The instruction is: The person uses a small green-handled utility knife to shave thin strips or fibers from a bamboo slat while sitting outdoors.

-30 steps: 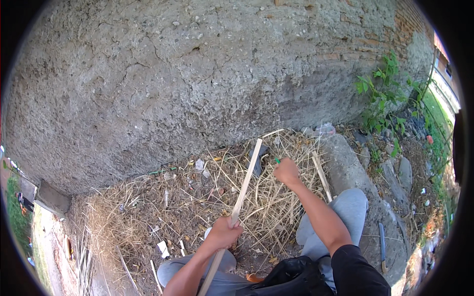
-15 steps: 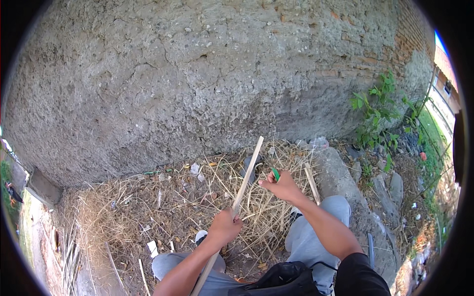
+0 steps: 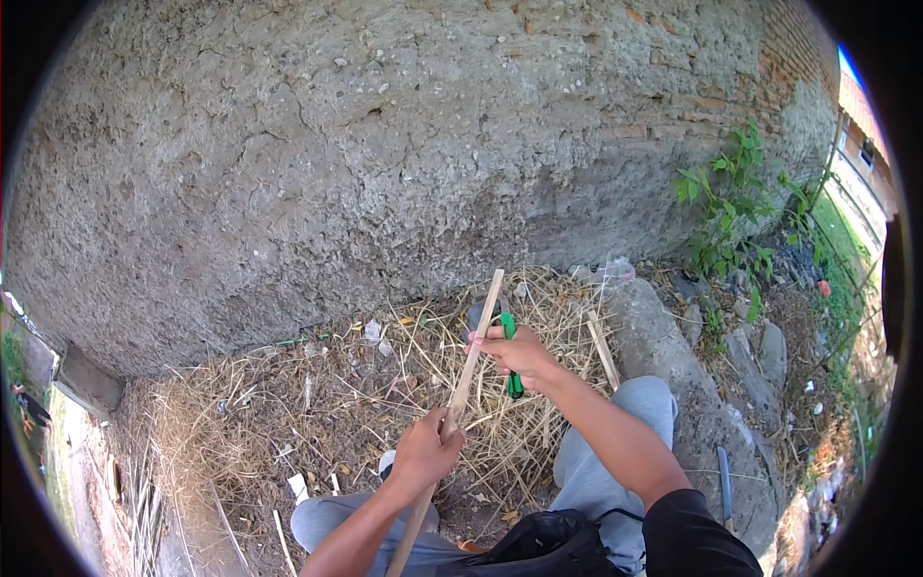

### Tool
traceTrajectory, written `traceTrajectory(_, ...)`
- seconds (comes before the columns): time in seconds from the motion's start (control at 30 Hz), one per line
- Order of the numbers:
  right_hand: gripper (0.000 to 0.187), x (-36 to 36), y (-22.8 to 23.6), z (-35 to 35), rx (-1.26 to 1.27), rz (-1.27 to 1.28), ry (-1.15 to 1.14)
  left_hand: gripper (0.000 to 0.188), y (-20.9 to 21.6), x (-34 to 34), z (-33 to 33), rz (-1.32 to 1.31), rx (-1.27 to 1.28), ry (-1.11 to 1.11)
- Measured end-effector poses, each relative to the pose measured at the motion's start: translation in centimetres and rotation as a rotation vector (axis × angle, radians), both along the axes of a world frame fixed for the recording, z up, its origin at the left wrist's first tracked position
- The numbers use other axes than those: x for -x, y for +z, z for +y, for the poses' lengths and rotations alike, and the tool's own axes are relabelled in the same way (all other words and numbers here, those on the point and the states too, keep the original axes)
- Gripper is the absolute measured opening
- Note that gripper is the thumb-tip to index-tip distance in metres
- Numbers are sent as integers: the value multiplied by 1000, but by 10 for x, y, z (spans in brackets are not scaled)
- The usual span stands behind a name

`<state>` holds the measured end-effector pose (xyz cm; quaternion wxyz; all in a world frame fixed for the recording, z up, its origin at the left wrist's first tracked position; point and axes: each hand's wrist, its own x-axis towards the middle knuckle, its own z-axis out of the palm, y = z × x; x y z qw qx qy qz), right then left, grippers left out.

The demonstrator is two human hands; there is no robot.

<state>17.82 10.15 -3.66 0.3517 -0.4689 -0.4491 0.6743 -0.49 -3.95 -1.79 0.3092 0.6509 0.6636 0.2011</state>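
Observation:
A long pale wooden strip runs slantwise from my lap up toward the wall. My left hand is closed around its middle, above my left knee. Higher up, my right hand grips a green utility knife with a dark end, held upright in the fist. The fingertips of that hand also touch the strip near its upper end. Whether the knife's blade is out I cannot make out.
Straw-like shavings cover the ground between my feet and the rough wall. Another wooden strip leans by my right knee, beside a large stone. A long blue-grey object lies right of my leg. A leafy plant grows at right.
My right hand has moved left and turned, bringing its fingertips onto the strip and showing more of the green knife. My left hand still grips the strip, which has shifted slightly.

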Motion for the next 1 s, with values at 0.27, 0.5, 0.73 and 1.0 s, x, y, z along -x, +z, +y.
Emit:
traceTrajectory(0.27,18,-10,4,2,37,207,58,32,-1,0,1,-177,38,19)
traceTrajectory(0.5,18,-11,10,1,56,213,48,32,-12,4,3,-192,-9,20)
traceTrajectory(0.73,14,-10,12,1,54,206,26,25,-9,3,3,-180,-37,14)
traceTrajectory(1.0,11,-9,10,3,48,191,22,25,-7,3,2,-180,-44,19)
